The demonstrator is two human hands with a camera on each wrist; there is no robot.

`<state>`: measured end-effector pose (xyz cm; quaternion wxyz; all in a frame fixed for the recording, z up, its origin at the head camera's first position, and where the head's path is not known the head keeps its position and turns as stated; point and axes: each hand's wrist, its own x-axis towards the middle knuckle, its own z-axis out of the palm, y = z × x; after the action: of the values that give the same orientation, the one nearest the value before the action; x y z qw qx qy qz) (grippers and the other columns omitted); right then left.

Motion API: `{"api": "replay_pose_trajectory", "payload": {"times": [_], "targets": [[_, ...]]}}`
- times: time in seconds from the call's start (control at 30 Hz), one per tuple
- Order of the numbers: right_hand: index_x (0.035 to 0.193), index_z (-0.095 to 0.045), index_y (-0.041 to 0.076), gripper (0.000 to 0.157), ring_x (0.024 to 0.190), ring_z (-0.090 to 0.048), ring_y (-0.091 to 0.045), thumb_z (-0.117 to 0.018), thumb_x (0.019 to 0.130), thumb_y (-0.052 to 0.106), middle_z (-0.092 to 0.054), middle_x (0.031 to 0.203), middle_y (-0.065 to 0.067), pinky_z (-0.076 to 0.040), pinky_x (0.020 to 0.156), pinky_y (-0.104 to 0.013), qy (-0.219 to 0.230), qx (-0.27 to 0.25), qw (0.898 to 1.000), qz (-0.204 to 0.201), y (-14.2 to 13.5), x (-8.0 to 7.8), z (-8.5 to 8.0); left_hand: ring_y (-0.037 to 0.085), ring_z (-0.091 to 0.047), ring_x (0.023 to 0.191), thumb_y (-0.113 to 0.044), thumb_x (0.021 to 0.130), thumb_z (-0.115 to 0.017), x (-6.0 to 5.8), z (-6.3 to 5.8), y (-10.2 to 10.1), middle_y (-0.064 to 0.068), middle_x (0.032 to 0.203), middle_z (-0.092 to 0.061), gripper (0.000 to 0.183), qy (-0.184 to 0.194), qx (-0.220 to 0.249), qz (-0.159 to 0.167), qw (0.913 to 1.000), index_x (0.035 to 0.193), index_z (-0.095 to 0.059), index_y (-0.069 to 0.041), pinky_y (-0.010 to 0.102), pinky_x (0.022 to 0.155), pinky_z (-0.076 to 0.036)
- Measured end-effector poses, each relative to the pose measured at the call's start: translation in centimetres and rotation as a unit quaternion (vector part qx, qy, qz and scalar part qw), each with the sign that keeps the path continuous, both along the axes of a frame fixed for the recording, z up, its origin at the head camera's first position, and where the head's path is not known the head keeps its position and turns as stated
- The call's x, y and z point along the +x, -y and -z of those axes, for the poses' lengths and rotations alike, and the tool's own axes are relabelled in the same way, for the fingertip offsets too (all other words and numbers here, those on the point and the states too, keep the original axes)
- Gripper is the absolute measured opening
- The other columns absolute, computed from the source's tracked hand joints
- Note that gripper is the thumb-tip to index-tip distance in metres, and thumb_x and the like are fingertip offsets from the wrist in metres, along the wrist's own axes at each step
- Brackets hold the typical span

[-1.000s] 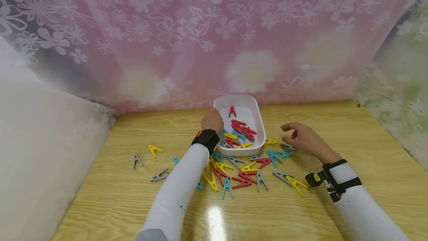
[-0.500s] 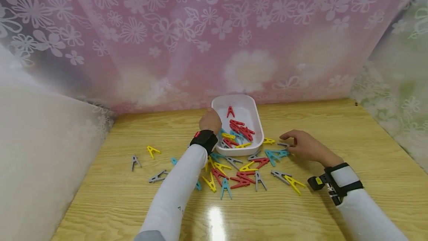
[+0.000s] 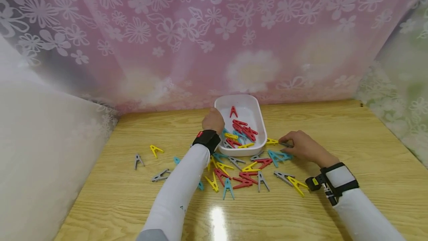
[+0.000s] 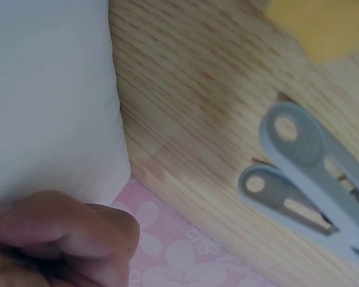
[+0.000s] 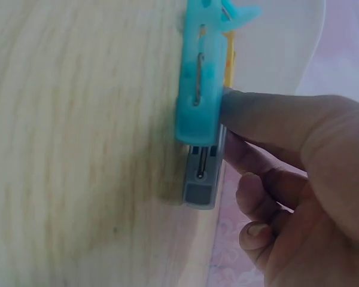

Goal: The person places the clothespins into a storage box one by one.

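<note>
My left hand (image 3: 213,121) grips the left rim of a white plastic tub (image 3: 242,102). Its curled fingers (image 4: 66,224) show against the tub's wall in the left wrist view. Inside the tub lie red, yellow, blue and grey clothespins. To the tub's right, my right hand (image 3: 302,146) pinches a grey clothespin (image 5: 200,188) low over the table, between thumb and fingers. A blue clothespin (image 5: 197,113) overlaps it in the right wrist view, close by the thumb. A yellow clothespin (image 3: 272,141) lies between the tub and this hand.
Several loose clothespins lie in front of the tub on the wooden table (image 3: 117,203), among them a red one (image 3: 242,183). Further left are a grey (image 3: 138,161) and a yellow clothespin (image 3: 155,150). A pink flowered cloth (image 3: 187,47) hangs behind.
My right hand has come down a little, and its thumb and fingers have closed on the grey clothespin. My left hand stays at the tub's rim.
</note>
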<state>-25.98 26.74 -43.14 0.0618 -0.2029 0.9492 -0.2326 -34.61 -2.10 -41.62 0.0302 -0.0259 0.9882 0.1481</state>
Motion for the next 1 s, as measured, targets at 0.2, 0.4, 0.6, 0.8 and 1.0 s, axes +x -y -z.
{"api": "replay_pose_trajectory", "payload": {"times": [0.2, 0.4, 0.6, 0.8, 1.0], "targets": [[0.106, -0.07, -0.001, 0.026, 0.097, -0.058, -0.035, -0.073, 0.084, 0.013, -0.068, 0.102, -0.013, -0.043, 0.086, -0.054, -0.019, 0.02, 1.0, 0.002, 0.1, 0.1, 0.0, 0.023, -0.063, 0.061, -0.024, 0.099, -0.054, 0.0, -0.2, 0.0, 0.011, 0.068, -0.06, 0.048, 0.008, 0.003, -0.012, 0.9999, 0.134, -0.039, 0.005, 0.033, 0.058, -0.052], [0.109, -0.069, -0.002, 0.03, 0.097, -0.057, -0.036, -0.072, 0.086, 0.017, -0.067, 0.104, -0.016, -0.042, 0.086, -0.054, -0.07, 0.026, 0.997, 0.032, 0.3, 0.3, -0.3, 0.023, -0.064, 0.064, -0.024, 0.098, -0.055, 0.0, -0.3, -0.2, 0.011, 0.072, -0.061, 0.045, 0.014, 0.011, -0.021, 0.9996, 0.131, -0.041, 0.004, 0.034, 0.06, -0.053], [0.112, -0.067, -0.004, 0.032, 0.095, -0.058, -0.038, -0.071, 0.087, 0.015, -0.064, 0.105, -0.02, -0.045, 0.081, -0.053, -0.153, -0.01, 0.987, 0.053, 1.5, -0.8, -2.5, 0.022, -0.063, 0.062, -0.024, 0.098, -0.054, 0.0, -0.2, -0.2, 0.01, 0.067, -0.058, 0.045, 0.013, 0.002, -0.016, 0.9998, 0.131, -0.041, 0.004, 0.032, 0.059, -0.053], [0.117, -0.066, 0.0, 0.035, 0.099, -0.058, -0.035, -0.071, 0.088, 0.018, -0.065, 0.109, -0.018, -0.045, 0.084, -0.051, -0.174, 0.005, 0.985, 0.013, 5.7, -2.4, -5.0, 0.023, -0.065, 0.067, -0.024, 0.097, -0.056, -0.1, 0.0, -0.2, 0.012, 0.075, -0.062, 0.041, 0.008, 0.008, -0.023, 0.9997, 0.125, -0.044, 0.003, 0.033, 0.062, -0.054], [0.116, -0.068, 0.004, 0.033, 0.097, -0.057, -0.03, -0.071, 0.088, 0.021, -0.064, 0.107, -0.012, -0.046, 0.082, -0.046, -0.17, 0.004, 0.985, -0.025, 9.3, -3.8, -5.8, 0.023, -0.066, 0.069, -0.025, 0.097, -0.057, -0.1, -0.2, -0.2, 0.012, 0.078, -0.064, 0.042, 0.003, 0.007, -0.021, 0.9997, 0.126, -0.045, 0.003, 0.033, 0.063, -0.054]]}}
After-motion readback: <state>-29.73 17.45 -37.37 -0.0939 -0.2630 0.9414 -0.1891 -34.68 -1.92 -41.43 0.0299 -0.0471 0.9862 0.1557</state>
